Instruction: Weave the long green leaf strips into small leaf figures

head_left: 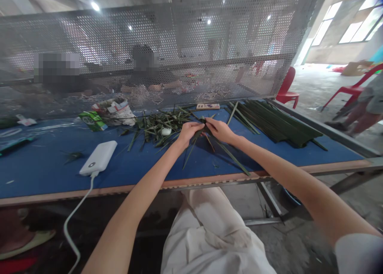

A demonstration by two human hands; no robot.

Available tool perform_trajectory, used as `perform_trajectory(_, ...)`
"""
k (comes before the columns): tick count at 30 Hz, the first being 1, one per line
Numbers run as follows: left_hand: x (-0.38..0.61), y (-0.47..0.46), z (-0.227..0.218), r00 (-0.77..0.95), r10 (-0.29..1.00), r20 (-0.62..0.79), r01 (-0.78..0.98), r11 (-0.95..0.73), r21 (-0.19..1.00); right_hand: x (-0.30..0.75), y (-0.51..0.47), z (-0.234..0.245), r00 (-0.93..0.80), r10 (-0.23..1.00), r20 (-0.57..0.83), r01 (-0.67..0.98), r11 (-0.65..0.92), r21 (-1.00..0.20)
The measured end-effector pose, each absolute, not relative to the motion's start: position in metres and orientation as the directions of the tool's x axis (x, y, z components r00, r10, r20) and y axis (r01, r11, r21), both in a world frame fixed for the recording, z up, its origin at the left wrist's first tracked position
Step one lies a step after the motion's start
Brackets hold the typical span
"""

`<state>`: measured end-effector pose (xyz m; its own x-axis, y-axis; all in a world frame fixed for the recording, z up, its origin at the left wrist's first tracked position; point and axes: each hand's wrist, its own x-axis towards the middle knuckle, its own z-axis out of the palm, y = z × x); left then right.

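My left hand (pixel 190 131) and my right hand (pixel 219 129) meet over the blue table, fingers pinched on a small bundle of green leaf strips. One long leaf strip (pixel 231 157) trails from it toward the table's front edge, and another hangs down to the left. A thin reddish-brown piece (pixel 209 141) shows beneath the fingers. How the strips cross is hidden by my fingertips. Left of my hands lies a pile of cut leaf scraps (pixel 152 124) with a white rounded object (pixel 166 131) in it. To the right rests a stack of long green leaves (pixel 272 122).
A white power bank (pixel 99 157) with a cable stands on the blue table (pixel 167 166) at left. Behind it are a green packet (pixel 93 121) and a box of papers (pixel 118 110). A power strip (pixel 208 106) lies by the perforated metal screen (pixel 191 38); people sit beyond it.
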<state>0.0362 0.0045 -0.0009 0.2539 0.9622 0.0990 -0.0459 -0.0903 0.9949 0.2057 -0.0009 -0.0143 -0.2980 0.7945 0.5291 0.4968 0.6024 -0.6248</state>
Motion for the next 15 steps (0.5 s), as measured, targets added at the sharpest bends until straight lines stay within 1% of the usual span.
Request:
perform_trajectory(3,0.035,0.007,-0.003,0.234,0.966,0.114,-0.049,-0.106,0.993,0.209,0.001,-0.011,-0.367,0.778,0.51,0.514,0.627,-0.585)
perform_trajectory(6,0.036,0.009,-0.005,0.214,0.969,0.124,-0.068,-0.112,0.991,0.212,0.002,-0.008,-0.434,0.737,0.519,0.415,0.674,-0.611)
perform_trajectory(9,0.036,0.011,-0.005,0.18,0.974,0.136,-0.095,-0.12,0.988,0.213,0.002,-0.006,-0.503,0.721,0.476,0.294,0.661,-0.69)
perform_trajectory(12,0.034,0.015,-0.005,0.119,0.985,0.126,-0.136,-0.109,0.985,0.215,0.002,-0.007,-0.559,0.742,0.371,0.213,0.561,-0.8)
perform_trajectory(15,0.03,0.02,-0.005,0.036,0.996,0.082,-0.196,-0.073,0.978,0.217,0.002,-0.006,-0.604,0.742,0.292,0.166,0.475,-0.864)
